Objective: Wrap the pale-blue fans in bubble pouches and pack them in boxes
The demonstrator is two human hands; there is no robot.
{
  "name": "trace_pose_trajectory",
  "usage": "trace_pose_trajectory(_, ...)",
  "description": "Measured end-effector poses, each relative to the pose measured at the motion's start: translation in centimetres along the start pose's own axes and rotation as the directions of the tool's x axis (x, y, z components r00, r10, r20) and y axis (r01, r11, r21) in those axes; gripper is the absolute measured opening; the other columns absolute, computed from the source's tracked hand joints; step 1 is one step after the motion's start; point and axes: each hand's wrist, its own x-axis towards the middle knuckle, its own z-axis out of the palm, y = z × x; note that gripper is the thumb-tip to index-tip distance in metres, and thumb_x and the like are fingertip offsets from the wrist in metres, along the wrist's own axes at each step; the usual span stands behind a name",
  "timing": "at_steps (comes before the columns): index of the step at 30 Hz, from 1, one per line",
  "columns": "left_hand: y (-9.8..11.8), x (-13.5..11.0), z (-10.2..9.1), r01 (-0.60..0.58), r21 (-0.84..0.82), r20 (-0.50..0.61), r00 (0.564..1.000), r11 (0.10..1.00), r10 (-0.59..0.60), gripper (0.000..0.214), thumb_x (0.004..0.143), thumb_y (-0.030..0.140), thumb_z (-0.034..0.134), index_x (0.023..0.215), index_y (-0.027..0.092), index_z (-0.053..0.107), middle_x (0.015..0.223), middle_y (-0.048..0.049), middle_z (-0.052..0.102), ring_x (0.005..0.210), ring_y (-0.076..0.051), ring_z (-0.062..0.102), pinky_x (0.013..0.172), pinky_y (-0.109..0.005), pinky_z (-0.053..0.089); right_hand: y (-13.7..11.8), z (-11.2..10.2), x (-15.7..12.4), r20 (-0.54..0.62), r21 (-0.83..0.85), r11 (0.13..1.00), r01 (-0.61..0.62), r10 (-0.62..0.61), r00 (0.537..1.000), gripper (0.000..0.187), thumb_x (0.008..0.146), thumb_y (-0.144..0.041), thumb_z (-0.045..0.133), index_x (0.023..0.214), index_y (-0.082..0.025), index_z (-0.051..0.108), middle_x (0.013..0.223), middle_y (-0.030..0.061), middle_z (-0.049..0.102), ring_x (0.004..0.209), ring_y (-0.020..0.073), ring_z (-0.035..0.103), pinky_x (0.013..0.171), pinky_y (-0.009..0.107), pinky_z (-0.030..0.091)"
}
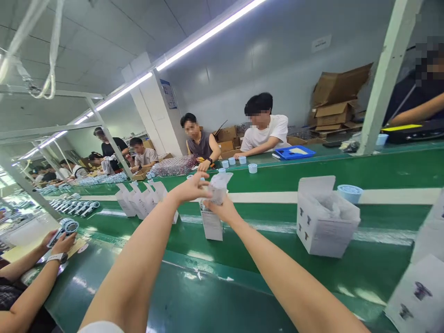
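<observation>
Both my arms reach far out over the green conveyor belt point(249, 273). My right hand point(222, 209) grips a clear plastic bag point(218, 187) with something pale inside, held at the open top of a tall white box point(212, 224) that stands upright on the belt. My left hand point(192, 186) is just left of the bag, fingers stretched out and apart, touching or nearly touching the bag's upper edge.
A larger open white box point(324, 222) with plastic inside stands to the right, more white boxes point(418, 296) at the right edge and a row point(138, 201) to the left. Light blue caps point(252, 168) lie across the belt. A person's hands point(60, 240) at left hold a gadget; several people sit opposite.
</observation>
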Motion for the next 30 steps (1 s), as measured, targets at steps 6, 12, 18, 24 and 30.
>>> trace_pose_trajectory(6,-7.0,-2.5,4.7,0.08,0.01,-0.163,0.984,0.997,-0.077,0.051,0.071,0.029,0.077,0.115,0.022,0.053,0.122,-0.0104,0.064,0.115,-0.031,0.059,0.1,-0.046,0.045,-1.3,0.6,-0.5,-0.092,-0.166,0.986,0.0,-0.016,0.996,0.03,0.072,-0.039,0.066,0.094,-0.019,0.067,0.096,0.0104,0.069,0.1,0.0329,0.063,0.087,0.047,0.052)
trace_pose_trajectory(12,-7.7,-2.3,6.9,0.05,-0.045,-0.272,0.96,0.998,-0.061,0.052,0.081,0.031,0.065,0.127,0.02,0.044,0.128,-0.0133,0.061,0.116,-0.032,0.059,0.098,-0.045,0.046,-1.3,1.0,-0.3,-0.089,-0.345,0.933,-0.101,0.074,0.993,0.038,0.067,-0.036,0.068,0.101,-0.019,0.067,0.106,0.0142,0.063,0.113,0.038,0.057,0.093,0.051,0.048)
trace_pose_trajectory(18,-7.0,-1.4,7.1,-0.088,-0.16,-0.23,0.972,0.983,0.05,0.087,0.076,0.024,0.07,0.149,0.018,0.023,0.139,-0.0165,0.056,0.122,-0.032,0.057,0.103,-0.044,0.044,-2.3,-2.7,1.6,0.18,-0.408,0.908,-0.094,0.181,0.967,0.048,0.06,-0.041,0.08,0.101,-0.02,0.068,0.102,0.0123,0.067,0.104,0.0369,0.063,0.09,0.049,0.05)
trace_pose_trajectory(24,-6.1,-2.9,8.4,-0.047,-0.348,-0.261,0.964,0.936,-0.048,0.105,0.073,0.023,0.074,0.155,0.016,0.01,0.152,-0.0231,0.038,0.126,-0.034,0.051,0.101,-0.047,0.046,-1.5,-4.7,0.2,0.339,-0.36,0.931,-0.056,0.187,0.922,0.09,0.04,-0.026,0.09,0.121,-0.023,0.053,0.118,0.0083,0.065,0.108,0.0307,0.064,0.09,0.042,0.052)
trace_pose_trajectory(30,-4.0,-15.4,8.8,-0.032,-0.227,-0.359,0.932,0.973,-0.053,0.053,0.087,0.035,0.061,0.138,0.024,0.051,0.133,-0.0119,0.062,0.109,-0.026,0.062,0.095,-0.04,0.051,0.8,-5.3,-1.2,0.263,-0.356,0.931,-0.078,0.18,0.948,0.073,0.056,-0.023,0.081,0.117,-0.024,0.042,0.094,0.0029,0.067,0.089,0.0259,0.068,0.08,0.039,0.054)
